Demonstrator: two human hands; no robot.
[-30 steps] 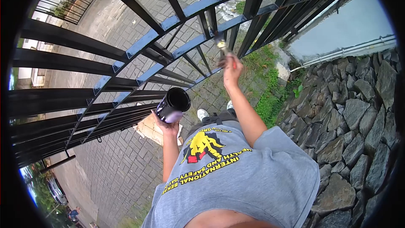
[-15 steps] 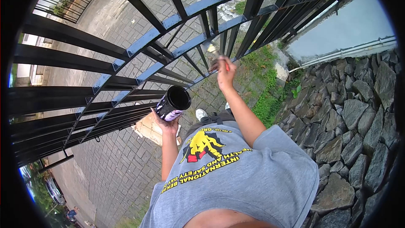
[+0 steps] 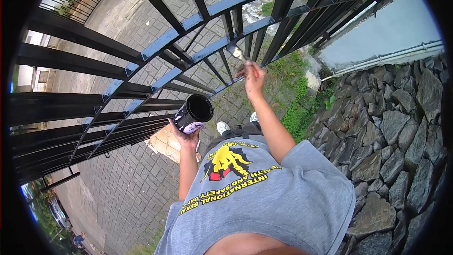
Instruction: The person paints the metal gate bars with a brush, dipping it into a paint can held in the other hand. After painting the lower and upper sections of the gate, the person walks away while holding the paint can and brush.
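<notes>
My left hand (image 3: 185, 138) is wrapped round the lower part of a paint can (image 3: 191, 122), with dark smudges on the fingers. The can is topless, tilted a little, and black inside, with black drips over its pale purple label. In my right hand (image 3: 255, 81) is a paintbrush (image 3: 241, 57), gripped by its red-tipped handle. Its bristles meet the lower rail of the black metal fence (image 3: 211, 49), beside one of the upright bars. The brush has pale yellowish patches near its head.
A flattened piece of cardboard (image 3: 163, 142) lies on the grey paving (image 3: 127, 179) below my left hand. Rough stones (image 3: 377, 170) slope along the right, under a pale wall (image 3: 387, 35) with a pipe. Far at the lower left are a parked car (image 3: 59, 213) and a person (image 3: 79, 239).
The brush and my right hand have shifted slightly, with the bristles staying around the same stretch of rail. The can remains in my left hand, nearly in place.
</notes>
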